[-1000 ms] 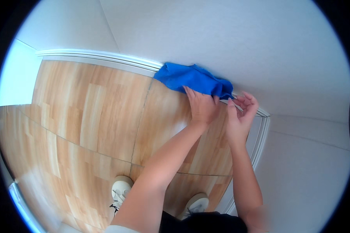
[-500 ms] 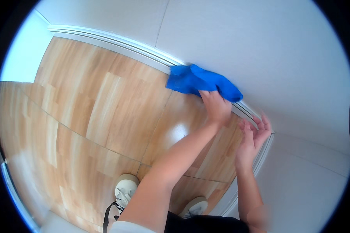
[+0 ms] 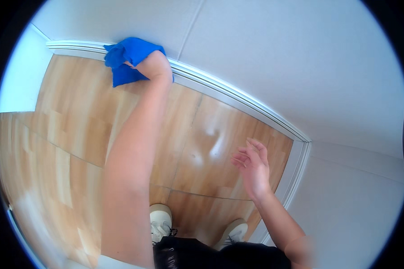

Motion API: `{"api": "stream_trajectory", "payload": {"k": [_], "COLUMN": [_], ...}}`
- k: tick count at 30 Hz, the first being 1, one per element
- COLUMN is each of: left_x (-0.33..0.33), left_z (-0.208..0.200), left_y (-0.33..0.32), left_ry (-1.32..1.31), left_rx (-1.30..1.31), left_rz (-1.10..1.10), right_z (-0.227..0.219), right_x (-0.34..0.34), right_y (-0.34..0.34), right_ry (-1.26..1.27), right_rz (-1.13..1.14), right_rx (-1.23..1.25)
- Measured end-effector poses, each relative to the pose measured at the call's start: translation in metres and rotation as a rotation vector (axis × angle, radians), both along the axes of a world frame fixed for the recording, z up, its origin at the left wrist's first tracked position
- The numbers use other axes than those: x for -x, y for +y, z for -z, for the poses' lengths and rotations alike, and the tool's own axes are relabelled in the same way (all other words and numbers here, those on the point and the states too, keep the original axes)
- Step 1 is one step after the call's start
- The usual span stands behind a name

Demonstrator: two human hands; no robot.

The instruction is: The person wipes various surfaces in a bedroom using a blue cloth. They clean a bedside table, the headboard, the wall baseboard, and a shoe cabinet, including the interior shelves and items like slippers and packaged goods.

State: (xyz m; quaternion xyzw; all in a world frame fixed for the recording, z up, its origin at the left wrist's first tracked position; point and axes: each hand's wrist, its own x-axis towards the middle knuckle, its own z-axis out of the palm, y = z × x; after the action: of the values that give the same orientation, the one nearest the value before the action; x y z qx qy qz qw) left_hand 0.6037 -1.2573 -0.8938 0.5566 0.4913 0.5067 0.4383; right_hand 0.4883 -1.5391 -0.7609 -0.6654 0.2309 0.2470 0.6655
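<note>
A blue cloth (image 3: pixel 139 48) lies bunched over the white skirting board (image 3: pixel 238 100) at the foot of the wall, far left of the middle. My left hand (image 3: pixel 152 67) is closed on it, arm stretched out, and presses it against the ledge of the skirting. The cloth covers most of those fingers. Over the floor to the right, my right hand (image 3: pixel 254 165) hangs with its fingers loosely bent and apart, holding nothing.
The wood-patterned floor (image 3: pixel 206 130) meets a pale wall (image 3: pixel 274 58) ahead and another wall (image 3: pixel 345 197) on the right, with a corner between them. A pale panel (image 3: pixel 22 71) stands at the far left. My white shoes (image 3: pixel 160 220) are at the bottom.
My left hand has slid the cloth leftward along the skirting board. My right hand has drawn away from the skirting near the corner, to the left and nearer to me.
</note>
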Motion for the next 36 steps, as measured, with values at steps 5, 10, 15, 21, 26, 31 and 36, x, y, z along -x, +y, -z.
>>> {"api": "stream_trajectory", "payload": {"k": [5, 10, 15, 21, 26, 31, 36], "left_x": [0.025, 0.074, 0.083, 0.056, 0.063, 0.048, 0.050], "left_z": [-0.007, -0.030, -0.060, -0.028, 0.010, 0.019, 0.009], "left_y": [-0.082, -0.168, -0.156, -0.040, 0.064, -0.028, -0.097], "left_ry": [-0.086, -0.065, -0.010, 0.328, 0.379, 0.100, 0.330], "left_rx": [0.171, 0.024, 0.065, -0.031, -0.256, -0.011, -0.093], "left_rz": [0.285, 0.758, 0.746, 0.264, 0.212, 0.167, 0.428], "right_z": [-0.002, -0.011, -0.056, -0.071, -0.036, -0.006, 0.008], "right_x": [0.001, 0.020, 0.034, 0.021, 0.019, -0.010, -0.041], "right_y": [0.036, 0.069, 0.083, 0.094, 0.095, 0.110, 0.118], "right_ry": [0.005, -0.125, -0.117, -0.085, -0.076, -0.070, -0.275], "right_rz": [-0.080, -0.126, -0.174, -0.146, -0.398, -0.316, -0.444], "right_rx": [0.000, 0.015, 0.178, 0.068, 0.008, 0.043, -0.219]}}
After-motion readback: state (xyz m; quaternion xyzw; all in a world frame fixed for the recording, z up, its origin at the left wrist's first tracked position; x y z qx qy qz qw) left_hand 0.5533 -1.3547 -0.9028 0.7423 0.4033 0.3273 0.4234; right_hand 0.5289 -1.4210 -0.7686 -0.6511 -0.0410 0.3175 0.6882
